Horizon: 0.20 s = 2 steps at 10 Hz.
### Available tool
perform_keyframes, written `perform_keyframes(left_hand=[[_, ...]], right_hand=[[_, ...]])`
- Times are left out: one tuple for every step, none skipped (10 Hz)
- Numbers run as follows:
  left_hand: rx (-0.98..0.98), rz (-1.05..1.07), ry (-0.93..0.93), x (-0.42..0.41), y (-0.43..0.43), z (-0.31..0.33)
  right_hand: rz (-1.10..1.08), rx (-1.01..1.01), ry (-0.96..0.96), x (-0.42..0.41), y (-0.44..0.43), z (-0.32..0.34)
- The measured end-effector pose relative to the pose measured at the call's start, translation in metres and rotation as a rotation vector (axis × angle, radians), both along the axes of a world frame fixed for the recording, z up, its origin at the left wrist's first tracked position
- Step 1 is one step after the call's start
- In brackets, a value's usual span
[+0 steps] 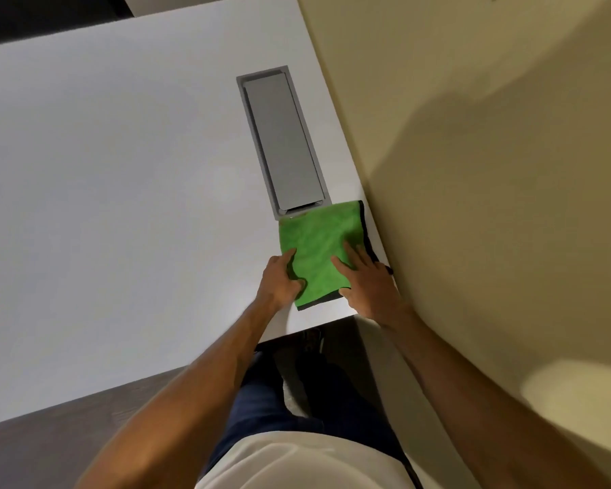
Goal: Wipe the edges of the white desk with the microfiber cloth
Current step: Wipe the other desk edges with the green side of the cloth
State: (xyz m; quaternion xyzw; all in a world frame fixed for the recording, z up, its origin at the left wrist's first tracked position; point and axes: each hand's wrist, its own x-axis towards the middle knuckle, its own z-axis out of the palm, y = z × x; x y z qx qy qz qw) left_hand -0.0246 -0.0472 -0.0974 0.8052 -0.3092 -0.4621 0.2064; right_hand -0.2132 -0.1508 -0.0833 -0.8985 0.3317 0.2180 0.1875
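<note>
The cream wall [473,135] is filling the right side of the view, and one white tabletop [103,188] is butting against it, stretching away to the left. One grey rectangular cable-port cover [283,142] is sitting flush in the tabletop near the wall, its long side running along the wall edge. Two bare forearms are reaching forward from the bottom of the view, over dark trousers and a dark floor. One green microfiber cloth [318,252] is lying folded flat on the tabletop's near corner by the wall, its far edge just overlapping the near end of the cover; it is looking plush and bright, with a dark trim along its right and near edges. The left hand [281,280] is resting at the cloth's left edge, fingers curled and pinching the fabric there. The right hand [367,280] is lying open and flat, fingers spread wide, pressing on the cloth's right portion beside the wall
</note>
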Motion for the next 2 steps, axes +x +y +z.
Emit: perform_keyframes(left_hand=[[0.021,-0.057,0.013,0.002,-0.003,0.0],[0.021,-0.038,0.003,0.001,-0.001,0.013]], right_hand=[[-0.01,-0.022,0.024,-0.004,-0.002,0.003],[-0.043,0.0,0.0,0.006,-0.006,0.014]])
